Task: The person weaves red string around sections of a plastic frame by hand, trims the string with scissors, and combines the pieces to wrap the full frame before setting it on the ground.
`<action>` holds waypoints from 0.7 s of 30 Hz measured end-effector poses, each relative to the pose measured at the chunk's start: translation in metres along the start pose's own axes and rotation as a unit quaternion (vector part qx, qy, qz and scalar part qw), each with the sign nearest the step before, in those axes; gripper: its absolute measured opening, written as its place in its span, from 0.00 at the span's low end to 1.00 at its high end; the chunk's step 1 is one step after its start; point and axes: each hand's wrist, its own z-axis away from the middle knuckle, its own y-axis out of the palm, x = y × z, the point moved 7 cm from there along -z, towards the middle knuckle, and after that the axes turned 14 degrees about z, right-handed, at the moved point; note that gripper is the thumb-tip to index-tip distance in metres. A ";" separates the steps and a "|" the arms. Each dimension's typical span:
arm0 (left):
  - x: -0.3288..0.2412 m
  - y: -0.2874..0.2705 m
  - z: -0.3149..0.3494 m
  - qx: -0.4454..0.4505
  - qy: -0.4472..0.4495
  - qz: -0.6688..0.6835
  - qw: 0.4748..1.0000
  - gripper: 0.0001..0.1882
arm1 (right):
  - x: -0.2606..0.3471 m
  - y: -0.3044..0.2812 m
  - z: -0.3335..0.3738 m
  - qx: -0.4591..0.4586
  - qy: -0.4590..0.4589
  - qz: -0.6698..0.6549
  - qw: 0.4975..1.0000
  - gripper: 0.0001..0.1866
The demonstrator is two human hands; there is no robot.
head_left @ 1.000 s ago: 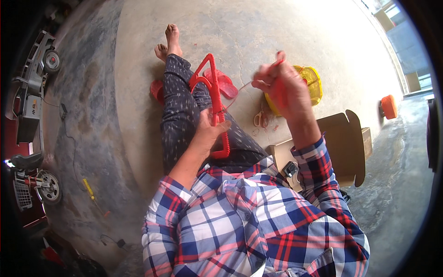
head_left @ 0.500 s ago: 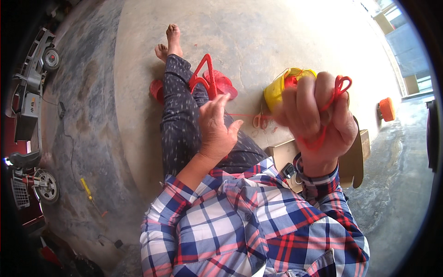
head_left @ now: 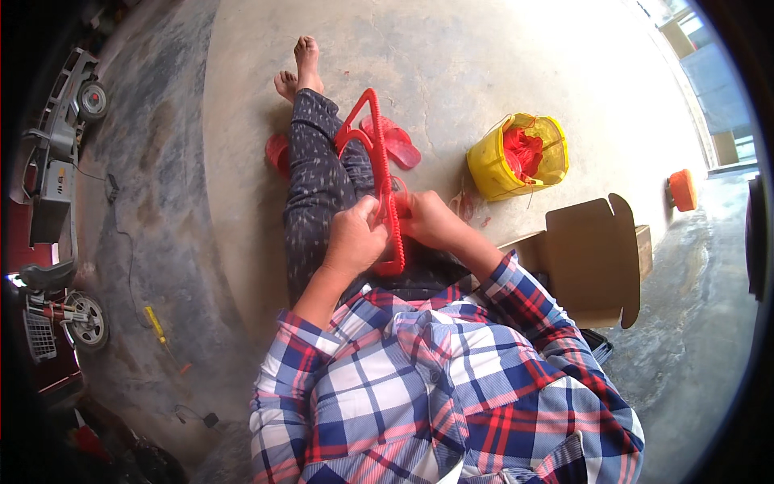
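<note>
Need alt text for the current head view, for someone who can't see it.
Left hand and right hand close together on either side of a red frame, over dark patterned trousers. To the right, a yellow bucket holding red material and an open cardboard box.

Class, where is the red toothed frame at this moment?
In the head view, the red toothed frame is near the middle, over the dark patterned trousers, with the left hand at its left side and the right hand at its right.

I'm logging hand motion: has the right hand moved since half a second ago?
Yes. Judged against the yellow bucket, the right hand has moved left, from partly covering the bucket to beside the red frame.
</note>
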 end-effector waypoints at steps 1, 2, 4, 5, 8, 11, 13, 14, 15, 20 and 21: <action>-0.001 -0.003 -0.001 -0.016 0.049 -0.029 0.998 0.03 | -0.004 0.004 0.000 0.030 0.077 -0.099 0.992 0.07; -0.006 -0.006 -0.004 -0.031 0.099 -0.056 0.993 0.03 | -0.008 0.005 0.000 0.028 0.077 -0.099 0.992 0.07; 0.020 -0.017 -0.014 -0.028 -0.049 0.160 0.986 0.01 | -0.023 -0.003 -0.001 -0.051 0.084 -0.287 0.953 0.09; 0.017 -0.027 -0.015 -0.056 -0.051 0.227 0.971 0.01 | -0.027 -0.020 0.000 -0.074 0.116 -0.181 0.974 0.07; 0.002 -0.034 -0.012 -0.069 -0.062 0.329 0.940 0.02 | -0.018 -0.050 0.002 -0.178 0.043 -0.159 0.970 0.06; -0.015 -0.019 -0.007 -0.034 -0.059 0.390 0.918 0.02 | 0.029 -0.054 -0.006 -0.182 -0.073 -0.047 0.980 0.09; -0.019 -0.014 -0.006 -0.030 -0.074 0.428 0.900 0.04 | 0.040 -0.056 -0.006 -0.189 -0.136 0.014 0.972 0.10; -0.020 -0.015 -0.007 -0.032 -0.073 0.428 0.900 0.04 | 0.040 -0.061 -0.008 -0.188 -0.139 0.013 0.972 0.10; -0.021 -0.015 -0.009 -0.038 -0.068 0.432 0.899 0.03 | 0.020 -0.071 -0.012 -0.188 -0.051 -0.166 0.967 0.09; 0.009 0.000 -0.013 -0.067 -0.091 0.389 0.914 0.18 | -0.014 -0.161 -0.011 -0.238 -0.037 -0.579 0.779 0.14; 0.015 0.002 -0.014 -0.089 -0.079 0.378 0.918 0.24 | -0.014 -0.177 -0.008 -0.219 -0.066 -0.609 0.759 0.13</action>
